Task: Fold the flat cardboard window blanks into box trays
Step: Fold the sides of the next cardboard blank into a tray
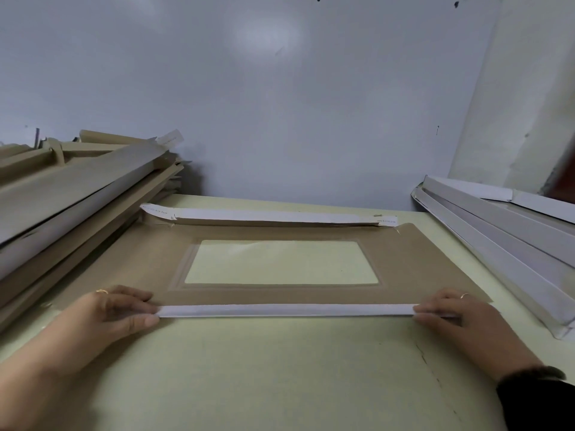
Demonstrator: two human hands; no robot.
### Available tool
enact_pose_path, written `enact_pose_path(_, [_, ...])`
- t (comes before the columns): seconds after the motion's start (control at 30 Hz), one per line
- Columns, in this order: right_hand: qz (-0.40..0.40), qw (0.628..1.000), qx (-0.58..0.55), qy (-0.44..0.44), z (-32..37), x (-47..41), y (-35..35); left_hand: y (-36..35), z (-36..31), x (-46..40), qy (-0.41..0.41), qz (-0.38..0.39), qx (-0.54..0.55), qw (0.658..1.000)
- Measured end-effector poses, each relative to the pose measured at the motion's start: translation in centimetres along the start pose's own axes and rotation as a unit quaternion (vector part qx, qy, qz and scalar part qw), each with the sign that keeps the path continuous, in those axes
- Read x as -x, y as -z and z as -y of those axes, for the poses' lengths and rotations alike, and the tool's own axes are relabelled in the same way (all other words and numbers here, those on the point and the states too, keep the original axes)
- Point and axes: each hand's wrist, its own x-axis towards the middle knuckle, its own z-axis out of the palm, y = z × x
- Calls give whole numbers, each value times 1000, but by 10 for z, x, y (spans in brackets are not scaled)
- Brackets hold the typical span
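A brown cardboard window blank (420, 269) lies flat on the pale green table (280, 368), with a clear rectangular window (281, 262) in its middle. Its far flap (267, 216) is folded over, white side up. The near flap (286, 310) is also folded up and over, showing as a long white strip. My left hand (105, 312) pinches the strip's left end between thumb and fingers. My right hand (460, 318) pinches its right end the same way.
A tall, untidy stack of brown folded trays (71, 194) fills the left side of the table. A pile of white-sided blanks or trays (497, 237) lies along the right edge. A grey wall (280, 104) stands behind the table.
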Motion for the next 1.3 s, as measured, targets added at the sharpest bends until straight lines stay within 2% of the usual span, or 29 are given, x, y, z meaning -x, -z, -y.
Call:
enact_pose_path(0.17, [-67, 994, 81, 23, 3, -1, 0, 0, -15, -1, 57, -99, -67, 991])
enact_pose_path(0.37, [-114, 985, 125, -21, 6, -8, -5, -2, -32, -8, 106, -94, -107, 984])
enact_pose_path(0.5, [-114, 977, 180, -11, 3, -13, -10, -7, -40, -12, 87, -125, -137, 979])
enact_pose_path(0.6, [-77, 977, 195, -37, 0, -16, -14, -10, -39, -16, 96, -98, -191, 972])
enact_pose_path(0.67, [-49, 980, 186, -48, 0, -17, -14, -12, -39, -18, 117, -75, -189, 972])
enact_pose_path(0.73, [-11, 981, 185, -61, 4, -17, -15, -19, -42, -17, 93, -76, -172, 978])
enact_pose_path(0.8, [14, 980, 197, -25, 13, -17, -20, -33, -53, -18, 34, -74, -148, 986])
enact_pose_path(0.9, [64, 972, 208, 90, 48, -13, -40, -68, -80, -15, -42, -14, -158, 986])
enact_pose_path(1.03, [122, 960, 177, 178, 100, -9, -75, -106, -117, -12, -67, 61, -197, 976])
enact_pose_path(1.3, [193, 953, 161, 168, 105, -13, -89, -117, -123, -13, -43, 139, -244, 959])
